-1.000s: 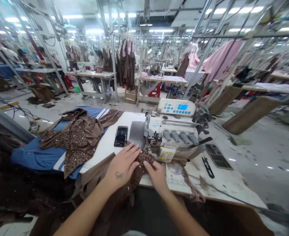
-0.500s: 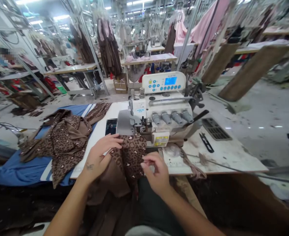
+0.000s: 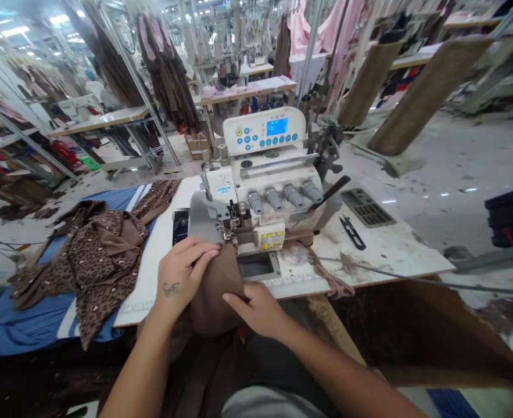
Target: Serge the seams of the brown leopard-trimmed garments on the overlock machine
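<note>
A white sewing machine (image 3: pixel 265 174) with a lit blue display stands on the white table. Plain brown fabric (image 3: pixel 221 278) runs from under its needle area down over the table's front edge. My left hand (image 3: pixel 184 270) pinches the fabric's left edge, just in front of the presser foot. Lower down, on the right edge of the same cloth, my right hand (image 3: pixel 258 307) grips it with the thumb on top and the fingers beneath.
Leopard-print garments (image 3: pixel 103 249) lie on blue fabric (image 3: pixel 16 319) at the left. A phone (image 3: pixel 180 227) is beside the machine's plate. Black thread snips (image 3: pixel 352 233) and a slotted tray (image 3: pixel 367 207) are on the right side of the table (image 3: pixel 404 249).
The cloth in front of the machine now shows its plain brown side instead of leopard print. My right hand has closed on its edge. The whole view has shifted, with the machine further left.
</note>
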`<action>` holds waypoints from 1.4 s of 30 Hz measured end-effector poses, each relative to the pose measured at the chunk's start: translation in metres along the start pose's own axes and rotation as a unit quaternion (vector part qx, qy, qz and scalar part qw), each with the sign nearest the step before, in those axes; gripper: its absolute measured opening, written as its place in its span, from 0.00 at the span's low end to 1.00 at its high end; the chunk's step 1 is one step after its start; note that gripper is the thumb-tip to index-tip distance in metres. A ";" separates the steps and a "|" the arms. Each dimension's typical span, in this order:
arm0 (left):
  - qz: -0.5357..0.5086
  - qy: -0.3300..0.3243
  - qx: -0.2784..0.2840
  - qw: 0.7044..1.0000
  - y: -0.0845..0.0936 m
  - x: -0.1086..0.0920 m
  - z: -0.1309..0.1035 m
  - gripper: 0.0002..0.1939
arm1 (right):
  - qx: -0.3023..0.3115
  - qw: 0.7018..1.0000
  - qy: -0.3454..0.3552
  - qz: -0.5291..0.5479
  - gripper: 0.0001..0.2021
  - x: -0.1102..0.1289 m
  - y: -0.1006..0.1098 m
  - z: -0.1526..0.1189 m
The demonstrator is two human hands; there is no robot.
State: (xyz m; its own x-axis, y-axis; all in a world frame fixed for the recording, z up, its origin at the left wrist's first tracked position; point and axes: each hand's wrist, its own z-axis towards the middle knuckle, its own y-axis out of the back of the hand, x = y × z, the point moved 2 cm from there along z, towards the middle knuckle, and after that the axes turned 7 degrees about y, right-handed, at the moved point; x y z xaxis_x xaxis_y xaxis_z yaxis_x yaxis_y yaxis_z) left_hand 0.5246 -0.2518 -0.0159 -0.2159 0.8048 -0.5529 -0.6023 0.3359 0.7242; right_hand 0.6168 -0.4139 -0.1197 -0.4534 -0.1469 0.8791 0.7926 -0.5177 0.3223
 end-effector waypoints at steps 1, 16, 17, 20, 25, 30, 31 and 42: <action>0.007 0.008 0.010 1.000 0.002 -0.001 0.000 0.09 | 0.013 1.000 -0.003 -0.012 0.22 -0.001 -0.001 -0.002; -0.103 0.170 0.065 0.978 -0.013 0.024 0.037 0.12 | -0.048 0.998 0.021 -0.037 0.32 0.003 0.000 0.004; -0.107 0.171 0.069 0.977 -0.014 0.025 0.039 0.12 | -0.043 0.998 0.030 -0.034 0.31 0.003 0.000 0.005; -0.113 0.173 0.076 0.975 -0.016 0.027 0.045 0.12 | -0.024 0.998 0.055 -0.031 0.30 0.002 -0.002 0.003; -0.185 0.204 -0.088 0.957 -0.010 0.038 0.032 0.12 | -0.041 0.994 0.088 -0.049 0.31 -0.003 -0.003 -0.003; -0.148 0.260 -0.146 0.943 -0.012 0.042 -0.059 0.24 | -0.047 0.989 0.127 -0.058 0.30 -0.002 0.002 -0.005; -0.135 0.271 -0.096 0.948 -0.016 0.042 -0.078 0.27 | -0.048 0.988 0.136 -0.055 0.29 -0.002 0.003 -0.006; -0.381 0.381 0.156 0.828 0.005 0.023 -0.132 0.19 | -0.037 0.989 0.126 -0.065 0.29 0.001 0.004 -0.004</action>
State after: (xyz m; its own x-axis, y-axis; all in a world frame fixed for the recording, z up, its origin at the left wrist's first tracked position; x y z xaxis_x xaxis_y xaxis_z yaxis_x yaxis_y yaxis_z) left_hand 0.4151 -0.2963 -0.0794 -0.3582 -0.2007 -0.9118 -0.5848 0.8096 0.0515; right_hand 0.6174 -0.4195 -0.1193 -0.6442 -0.2755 0.7135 0.6933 -0.6043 0.3926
